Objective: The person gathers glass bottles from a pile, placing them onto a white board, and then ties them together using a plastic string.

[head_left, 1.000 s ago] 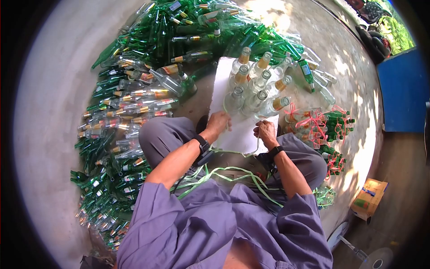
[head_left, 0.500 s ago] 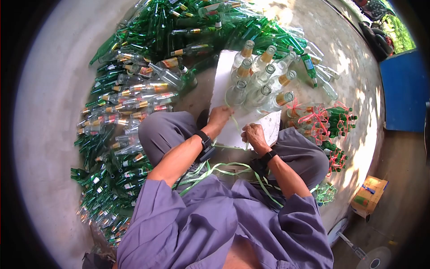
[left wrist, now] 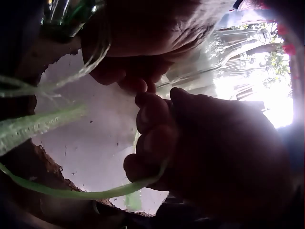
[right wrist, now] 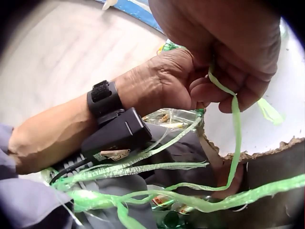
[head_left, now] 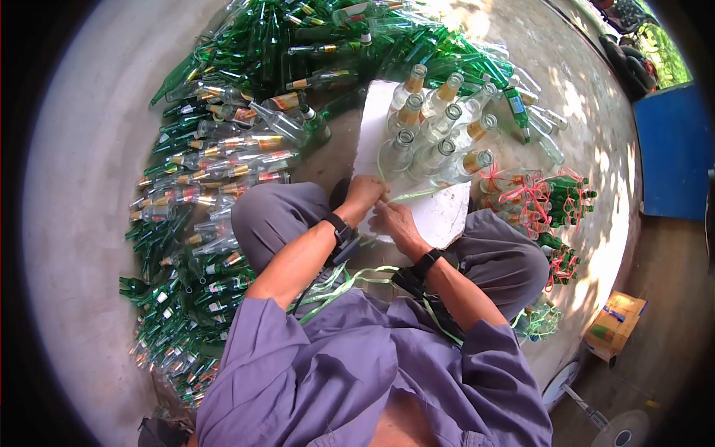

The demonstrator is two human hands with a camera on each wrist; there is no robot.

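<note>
Several clear glass bottles (head_left: 430,158) stand upright in a tight cluster on a white board (head_left: 369,153). Green plastic ribbon (head_left: 417,195) runs around the near side of the cluster to both hands. My left hand (head_left: 365,195) pinches the ribbon just in front of the nearest bottle. Right beside it, my right hand (head_left: 396,223) holds the ribbon in curled fingers, and a strand (right wrist: 236,133) hangs from it in the right wrist view. The two hands' fingertips meet in the left wrist view, where the right hand (left wrist: 228,143) is dark against the board.
Green and clear bottles (head_left: 216,175) lie piled to the left and at the back. Bundles tied with red ribbon (head_left: 525,201) sit at the right. More green ribbon (head_left: 328,294) lies across the lap. A cardboard box (head_left: 614,324) and a fan (head_left: 622,432) are at lower right.
My right hand has moved left to meet the left hand, drawing the ribbon across in front of the bottles. The left hand has stayed nearly in place.
</note>
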